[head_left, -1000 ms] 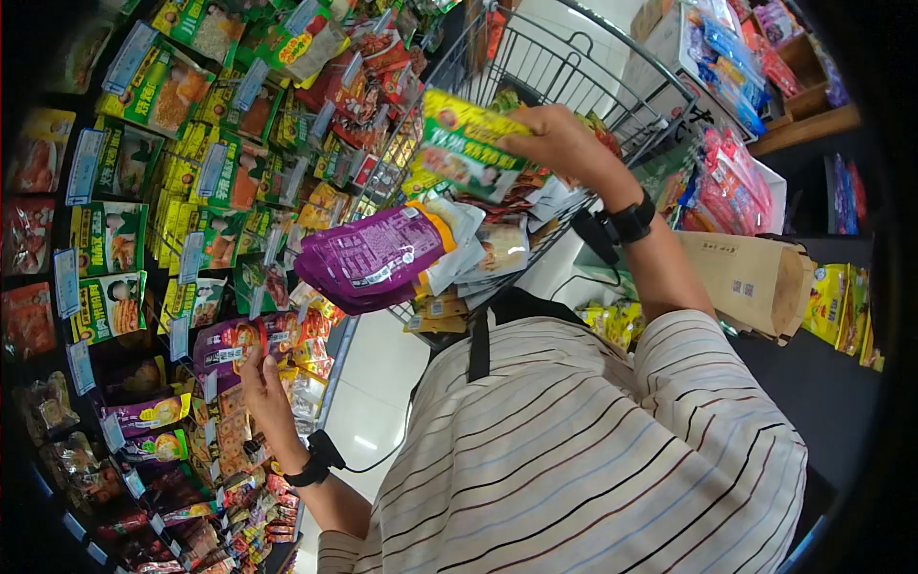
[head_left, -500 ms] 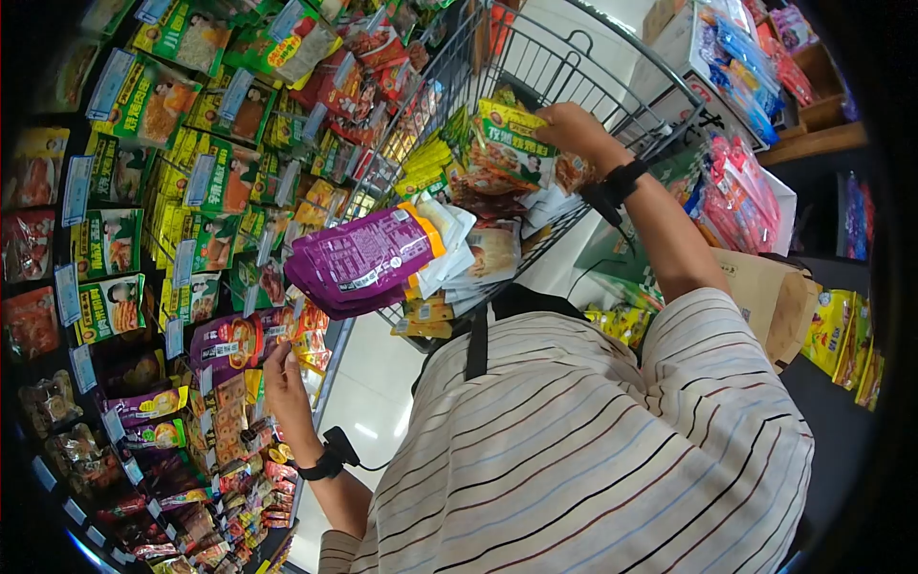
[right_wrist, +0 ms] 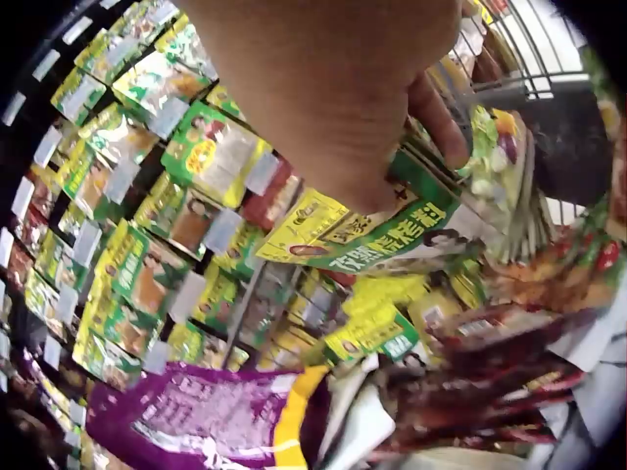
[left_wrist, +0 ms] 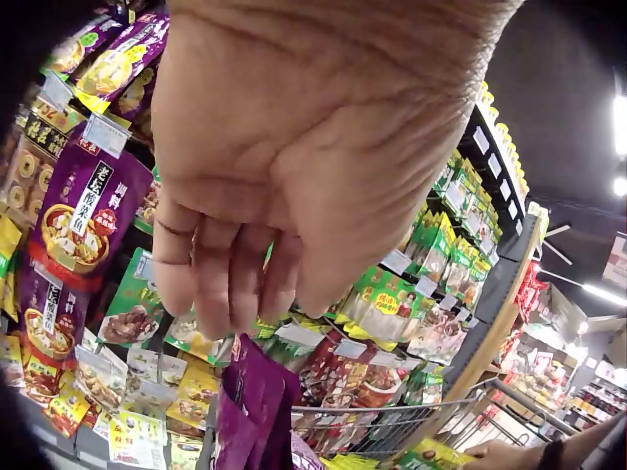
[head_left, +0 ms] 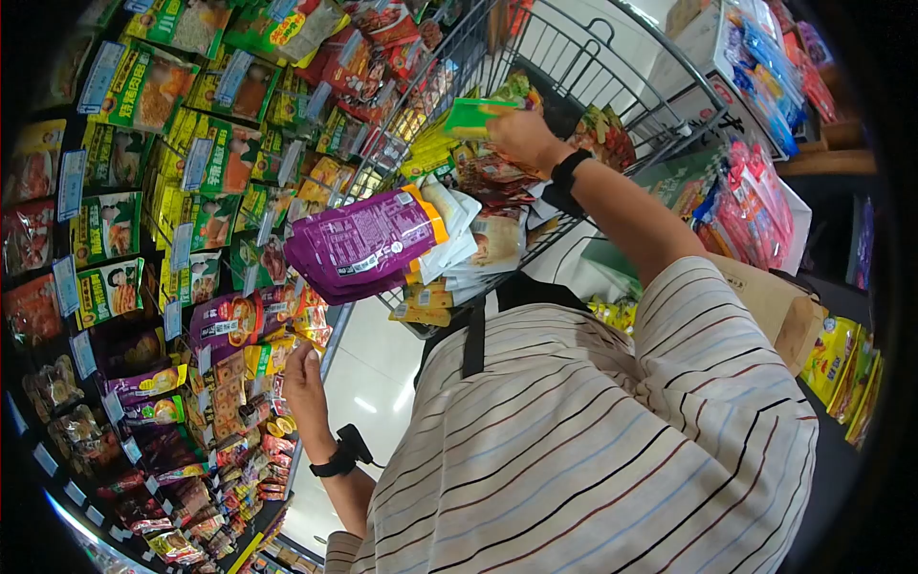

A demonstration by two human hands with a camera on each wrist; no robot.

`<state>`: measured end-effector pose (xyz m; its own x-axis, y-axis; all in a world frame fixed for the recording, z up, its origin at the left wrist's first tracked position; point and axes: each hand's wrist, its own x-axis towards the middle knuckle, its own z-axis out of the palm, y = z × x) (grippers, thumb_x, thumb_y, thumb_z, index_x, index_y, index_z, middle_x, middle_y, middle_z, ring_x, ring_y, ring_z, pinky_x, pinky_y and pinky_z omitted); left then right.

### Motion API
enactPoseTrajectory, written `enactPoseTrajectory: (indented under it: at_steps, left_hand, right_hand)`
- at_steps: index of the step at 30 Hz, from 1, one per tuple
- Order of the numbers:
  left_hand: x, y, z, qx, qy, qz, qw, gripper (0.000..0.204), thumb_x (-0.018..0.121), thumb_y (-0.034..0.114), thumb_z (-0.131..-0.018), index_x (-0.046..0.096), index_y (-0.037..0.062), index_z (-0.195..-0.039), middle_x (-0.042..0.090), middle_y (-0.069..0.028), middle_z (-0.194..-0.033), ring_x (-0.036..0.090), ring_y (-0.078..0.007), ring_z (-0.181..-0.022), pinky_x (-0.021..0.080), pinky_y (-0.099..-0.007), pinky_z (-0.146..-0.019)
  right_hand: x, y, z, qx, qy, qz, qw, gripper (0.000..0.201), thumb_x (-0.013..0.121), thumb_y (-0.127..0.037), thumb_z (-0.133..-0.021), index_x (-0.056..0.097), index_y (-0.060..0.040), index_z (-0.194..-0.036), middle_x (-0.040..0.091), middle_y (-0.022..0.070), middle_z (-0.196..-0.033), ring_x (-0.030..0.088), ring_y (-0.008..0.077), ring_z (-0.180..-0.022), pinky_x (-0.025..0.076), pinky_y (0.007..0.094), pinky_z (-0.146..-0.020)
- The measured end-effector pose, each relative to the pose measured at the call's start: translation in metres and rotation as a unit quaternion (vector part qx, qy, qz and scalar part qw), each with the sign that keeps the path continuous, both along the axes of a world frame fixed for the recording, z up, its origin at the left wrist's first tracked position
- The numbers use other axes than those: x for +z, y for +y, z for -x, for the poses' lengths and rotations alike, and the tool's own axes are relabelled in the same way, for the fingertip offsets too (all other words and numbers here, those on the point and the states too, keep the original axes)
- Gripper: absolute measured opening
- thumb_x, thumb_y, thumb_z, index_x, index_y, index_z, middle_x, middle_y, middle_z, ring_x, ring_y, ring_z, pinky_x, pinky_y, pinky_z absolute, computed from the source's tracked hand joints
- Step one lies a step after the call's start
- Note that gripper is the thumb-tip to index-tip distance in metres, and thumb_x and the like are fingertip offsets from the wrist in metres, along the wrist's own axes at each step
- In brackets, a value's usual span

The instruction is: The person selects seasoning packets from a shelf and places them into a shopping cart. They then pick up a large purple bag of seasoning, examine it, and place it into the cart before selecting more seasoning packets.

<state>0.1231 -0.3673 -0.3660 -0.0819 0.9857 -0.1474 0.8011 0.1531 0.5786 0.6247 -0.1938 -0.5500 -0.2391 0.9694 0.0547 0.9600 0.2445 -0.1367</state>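
Over the shopping cart (head_left: 669,55), my right hand (head_left: 526,139) grips a stack of green-and-yellow seasoning packets (right_wrist: 377,230), seen nearly edge-on in the head view. Yellow-green packets (right_wrist: 377,318) and reddish-brown pouches (right_wrist: 480,377) lie in the cart below that hand. A pile of purple pouches (head_left: 349,249) with orange bands leans at the cart's near left side. My left hand (head_left: 306,387) holds nothing, its fingers loosely bent beside the shelf. Purple fish-seasoning pouches (head_left: 227,323) hang on the shelf just past its fingertips.
Shelves of hanging packets (head_left: 122,225) with price tags line the left side. To the right are a white box with pink packages (head_left: 751,206), a brown paper bag (head_left: 765,306) and yellow packets (head_left: 837,368). White floor tiles (head_left: 368,373) show between shelf and body.
My right hand brought the green-and-yellow packets from over the purple pouches deeper over the cart, then tilted them edge-on. My left hand drew back from the purple pouches on the shelf, toward the body.
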Motion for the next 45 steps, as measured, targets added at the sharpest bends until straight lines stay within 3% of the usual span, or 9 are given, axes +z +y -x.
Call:
enactPoseTrajectory:
  at_steps: [8,14,20,24,31,32,34,39,45]
  left_hand:
    - [-0.003,-0.007,-0.008,0.014,0.018,0.094,0.995,0.032,0.058,0.024,-0.099,0.065,0.0001,-0.118,0.071,-0.0164,-0.106,0.065,-0.022,-0.1,0.049,-0.0335,-0.089]
    - [-0.012,-0.004,-0.009,0.024,0.005,0.086,0.996,0.032,0.058,0.024,-0.098,0.064,-0.0008,-0.117,0.07,-0.0143,-0.104,0.065,-0.0206,-0.098,0.049,-0.0319,-0.089]
    - [-0.011,-0.001,-0.011,-0.014,0.042,0.089,0.995,0.034,0.058,0.026,-0.098,0.064,-0.0005,-0.119,0.069,-0.0169,-0.109,0.065,-0.0229,-0.101,0.049,-0.033,-0.09]
    - [-0.013,-0.004,-0.006,-0.001,0.035,0.11,0.993,0.035,0.057,0.027,-0.098,0.064,0.0001,-0.119,0.07,-0.0194,-0.11,0.066,-0.0298,-0.104,0.05,-0.0364,-0.092]
    - [-0.029,-0.01,0.008,-0.006,0.028,0.105,0.994,0.03,0.058,0.022,-0.097,0.065,-0.0004,-0.115,0.069,-0.0184,-0.11,0.065,-0.0318,-0.105,0.05,-0.0382,-0.092]
    - [-0.032,-0.01,0.012,-0.02,0.013,0.085,0.996,0.029,0.06,0.021,-0.096,0.065,0.0002,-0.116,0.069,-0.0177,-0.109,0.066,-0.0312,-0.103,0.051,-0.038,-0.09]
    - [-0.017,-0.004,0.005,-0.018,0.008,0.063,0.998,0.031,0.062,0.024,-0.094,0.065,0.0003,-0.114,0.069,-0.0193,-0.108,0.068,-0.0322,-0.098,0.053,-0.0368,-0.085]
    - [0.013,0.026,0.017,0.003,0.004,0.016,1.0,0.033,0.062,0.027,-0.095,0.066,0.0019,-0.115,0.069,-0.0189,-0.109,0.067,-0.0335,-0.099,0.052,-0.0377,-0.085]
    - [0.076,0.091,0.039,-0.001,-0.03,-0.101,0.994,0.029,0.061,0.022,-0.095,0.065,0.0007,-0.114,0.069,-0.019,-0.104,0.067,-0.0334,-0.095,0.052,-0.0368,-0.083]
  right_hand:
    - [-0.073,-0.029,0.001,0.011,-0.055,0.144,0.988,0.013,0.06,-0.009,-0.08,0.073,-0.0084,-0.083,0.071,0.0139,-0.083,0.07,0.0316,-0.084,0.056,0.0427,-0.073]
    - [-0.062,-0.035,0.012,0.069,-0.067,0.114,0.989,0.014,0.06,-0.008,-0.082,0.074,-0.0082,-0.085,0.072,0.0142,-0.086,0.071,0.0315,-0.086,0.056,0.0418,-0.074]
    - [-0.092,-0.037,0.017,0.046,-0.075,0.182,0.979,0.017,0.056,-0.009,-0.088,0.073,-0.0078,-0.09,0.073,0.0137,-0.092,0.071,0.0294,-0.088,0.056,0.0397,-0.075]
    - [-0.073,-0.025,0.019,0.041,-0.071,0.121,0.989,0.019,0.055,-0.009,-0.088,0.073,-0.0074,-0.093,0.073,0.0136,-0.094,0.071,0.0297,-0.09,0.057,0.0406,-0.075]
    - [-0.105,-0.043,0.013,0.015,-0.089,0.263,0.961,0.023,0.055,-0.02,-0.089,0.073,-0.0059,-0.094,0.072,0.0166,-0.098,0.07,0.0314,-0.092,0.057,0.043,-0.077]
    - [-0.092,-0.042,0.014,0.002,-0.025,0.258,0.966,0.024,0.055,-0.021,-0.089,0.073,-0.005,-0.092,0.071,0.0171,-0.098,0.07,0.0318,-0.092,0.056,0.0431,-0.078]
    - [-0.088,-0.031,0.014,0.035,-0.021,0.291,0.956,0.024,0.059,-0.022,-0.084,0.07,-0.0045,-0.095,0.07,0.0189,-0.1,0.068,0.0346,-0.095,0.055,0.0446,-0.082]
    - [-0.043,-0.022,0.02,0.019,0.056,0.278,0.959,0.053,0.071,-0.041,-0.075,0.062,-0.0011,-0.109,0.066,0.0228,-0.107,0.064,0.0393,-0.101,0.053,0.0495,-0.085]
    - [-0.02,-0.015,0.048,0.009,0.214,0.178,0.96,0.036,0.069,-0.032,-0.082,0.065,-0.0009,-0.1,0.067,0.0213,-0.084,0.065,0.0388,-0.085,0.051,0.0459,-0.074]
